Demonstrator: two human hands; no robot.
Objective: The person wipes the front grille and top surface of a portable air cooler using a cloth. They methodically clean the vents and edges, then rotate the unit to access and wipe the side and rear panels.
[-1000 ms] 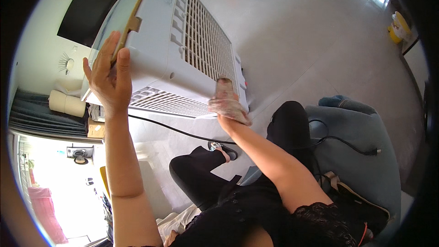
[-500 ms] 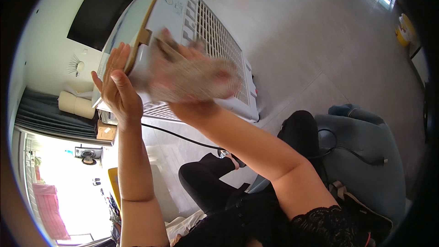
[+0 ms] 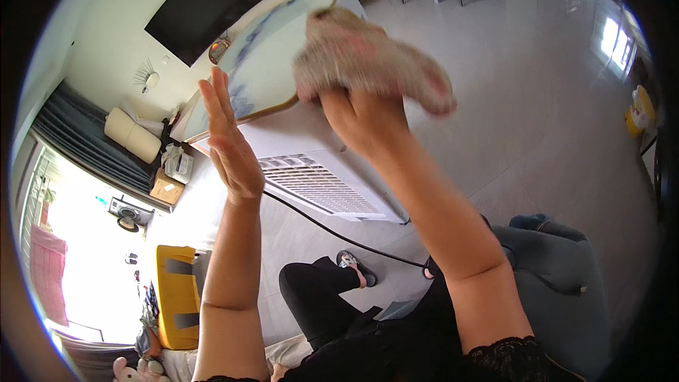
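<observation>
Fingers [image 3: 214, 99] of the left hand [image 3: 238, 161] are being held straight, nearly together; those of the right hand [image 3: 366, 119] are being hidden by a crumpled grey-and-pink cloth [image 3: 375, 62], so pinching cannot be told. The cloth is being held before the gold-edged pale-glass top [image 3: 272, 64] of a white slatted appliance [image 3: 304, 131]

Blurred cloth [image 3: 378, 64] held in right hand [image 3: 364, 117], over glossy top [image 3: 272, 56] of white appliance [image 3: 297, 131]; left hand [image 3: 232, 148] raised near top's edge, fingers [image 3: 214, 102] extended.
</observation>
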